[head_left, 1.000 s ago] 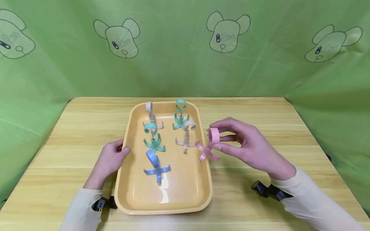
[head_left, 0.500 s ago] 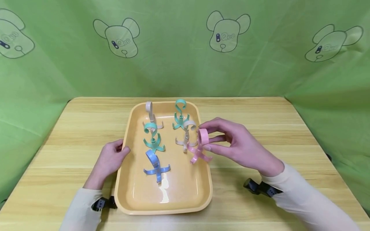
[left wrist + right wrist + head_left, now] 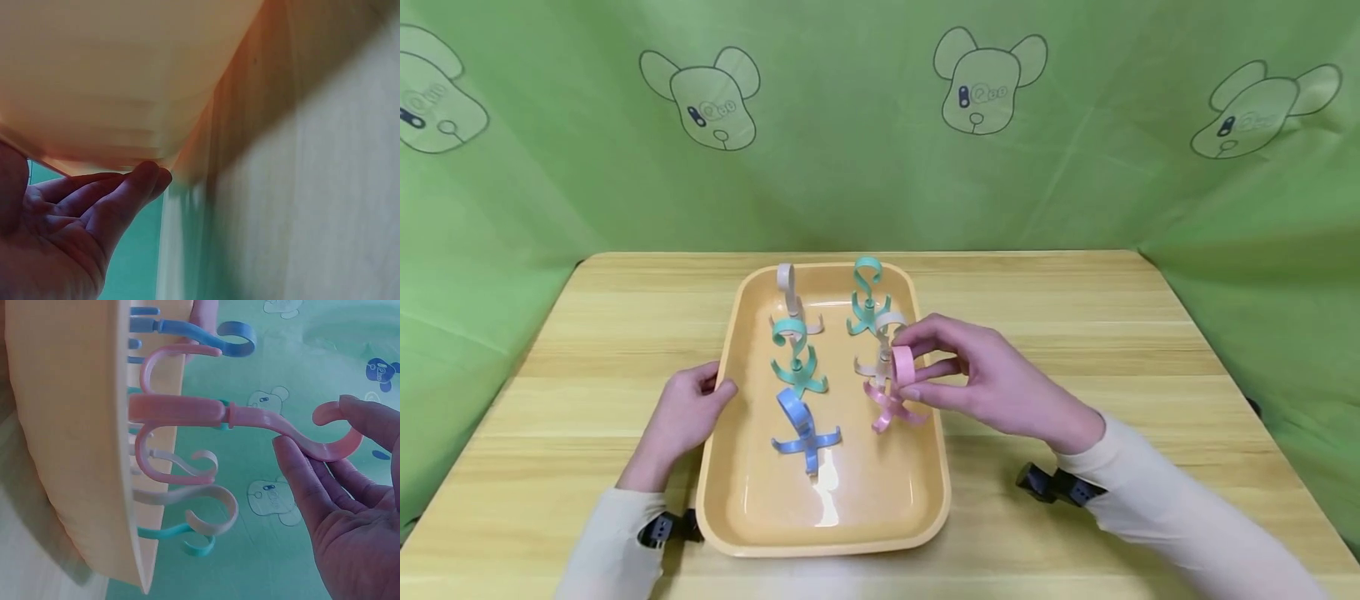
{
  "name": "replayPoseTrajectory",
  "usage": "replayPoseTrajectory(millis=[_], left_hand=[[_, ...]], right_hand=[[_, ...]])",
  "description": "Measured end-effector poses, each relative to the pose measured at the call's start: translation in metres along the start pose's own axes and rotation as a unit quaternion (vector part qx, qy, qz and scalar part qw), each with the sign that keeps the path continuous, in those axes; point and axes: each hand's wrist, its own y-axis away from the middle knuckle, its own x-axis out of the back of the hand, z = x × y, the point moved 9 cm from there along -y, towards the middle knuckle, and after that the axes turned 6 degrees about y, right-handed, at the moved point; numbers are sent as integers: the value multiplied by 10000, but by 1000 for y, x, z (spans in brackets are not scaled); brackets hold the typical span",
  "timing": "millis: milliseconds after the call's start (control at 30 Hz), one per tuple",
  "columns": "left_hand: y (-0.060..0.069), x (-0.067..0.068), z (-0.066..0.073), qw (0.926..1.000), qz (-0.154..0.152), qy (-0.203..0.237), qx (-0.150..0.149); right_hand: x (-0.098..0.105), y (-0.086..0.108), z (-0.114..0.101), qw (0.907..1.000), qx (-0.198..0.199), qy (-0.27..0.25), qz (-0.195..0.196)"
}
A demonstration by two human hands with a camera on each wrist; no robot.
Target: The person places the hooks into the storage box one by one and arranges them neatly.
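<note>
My right hand point(image 3: 992, 379) pinches the curled top of a pink multi-prong hook point(image 3: 902, 367) between thumb and fingers. In the right wrist view the pink hook point(image 3: 178, 409) has its prongs level with the tray rim; contact with the tray floor cannot be told. My left hand point(image 3: 688, 417) grips the left side of the peach tray point(image 3: 820, 550), thumb over the rim. From the left wrist, the fingers point(image 3: 134, 194) show against the tray's outer wall point(image 3: 112, 75). Standing in the tray are a blue hook point(image 3: 808, 442), green hooks point(image 3: 799, 371) and pale grey hooks point(image 3: 787, 287).
The tray lies on a wooden table point(image 3: 1037, 292), with bare wood on both sides. A green cloth point(image 3: 850, 183) with printed animal heads hangs behind and around it. One pale grey hook point(image 3: 883, 354) stands just behind the pink one, partly covered by my right hand.
My right hand has moved left and slightly toward me, carrying the pink hook from over the tray's right rim to inside it. The left hand and tray have stayed put.
</note>
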Motion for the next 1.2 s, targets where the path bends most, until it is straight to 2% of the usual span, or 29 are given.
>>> replayPoseTrajectory(millis=[367, 600, 1000, 1200], left_hand=[[0, 0, -1, 10000, -26, 87, 31], [-1, 0, -2, 9999, -23, 153, 42], [-1, 0, -2, 10000, 6, 22, 46], [0, 0, 1, 10000, 27, -12, 0]], right_hand=[[-28, -2, 14, 9974, -327, -104, -635], [-38, -1, 24, 9949, -611, -258, -758], [-45, -1, 34, 9930, -752, -207, -884], [-38, 0, 33, 9937, -522, 602, -788]])
